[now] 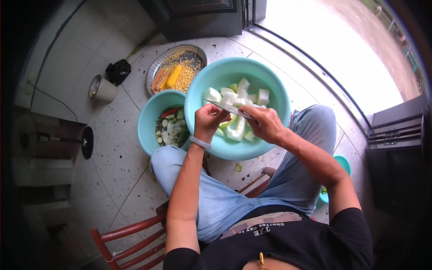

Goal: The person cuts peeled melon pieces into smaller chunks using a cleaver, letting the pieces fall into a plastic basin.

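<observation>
Over the large teal basin (282, 96), my right hand (265, 122) is closed round the handle end of a knife (228, 108), whose blade points to the left. My left hand (210, 120), with a pale bangle at the wrist, has its fingers bent together beside the blade; whatever they may hold is hidden. Beneath the hands, chunks of pale green-white melon or gourd (243, 87) lie in the basin. A smaller teal basin (145, 121) to the left contains vegetable scraps (172, 126).
A metal tray (153, 67) holds corn kernels and cobs (173, 75). On the left are a whitish bin (104, 90), a black bag (118, 72) and a round black base (87, 142). A red wooden chair (130, 234) stands lower left. Another teal container (343, 164) sits right of my knee.
</observation>
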The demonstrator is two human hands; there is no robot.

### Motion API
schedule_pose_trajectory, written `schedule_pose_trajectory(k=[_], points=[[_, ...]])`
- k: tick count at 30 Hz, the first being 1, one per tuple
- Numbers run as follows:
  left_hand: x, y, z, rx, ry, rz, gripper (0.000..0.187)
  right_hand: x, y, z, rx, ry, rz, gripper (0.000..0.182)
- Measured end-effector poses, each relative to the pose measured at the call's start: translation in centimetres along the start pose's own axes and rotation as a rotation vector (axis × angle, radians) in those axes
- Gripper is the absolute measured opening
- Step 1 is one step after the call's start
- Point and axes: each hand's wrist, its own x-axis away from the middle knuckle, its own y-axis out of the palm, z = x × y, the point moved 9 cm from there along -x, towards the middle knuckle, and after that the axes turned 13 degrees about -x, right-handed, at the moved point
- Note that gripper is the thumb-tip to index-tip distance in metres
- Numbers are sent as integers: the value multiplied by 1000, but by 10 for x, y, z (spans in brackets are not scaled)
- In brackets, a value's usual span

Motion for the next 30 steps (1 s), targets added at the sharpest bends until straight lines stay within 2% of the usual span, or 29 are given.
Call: schedule_pose_trajectory(k=[4,10,11,14,15,18,19,22,25,30], points=[[2,1,6,17,29,9,25,-2,-1,-3,-23,53,6,29],[5,-2,18,-35,81,19,26,-2,6,27,51,150,-28,9],[7,3,24,107,117,-65,27,1,6,47,124,267,-39,7],[2,-2,24,58,131,-31,29,2,0,61,100,309,44,13],[-2,-5,11,19,94,3,38,-2,-6,54,62,296,82,13],[10,-9,24,-1063,451,455,40,-6,-17,53,-113,322,183,12],[15,-1,29,-1158,529,483,42,-6,-21,52,-146,320,215,11],[-4,31,-37,-1162,204,-44,37,-7,-24,52,-138,341,198,11],[5,56,-70,-1459,147,-235,34,-6,-21,55,-175,351,193,11],[3,66,-90,-1574,1,-305,40,-5,-17,50,-174,321,163,11]])
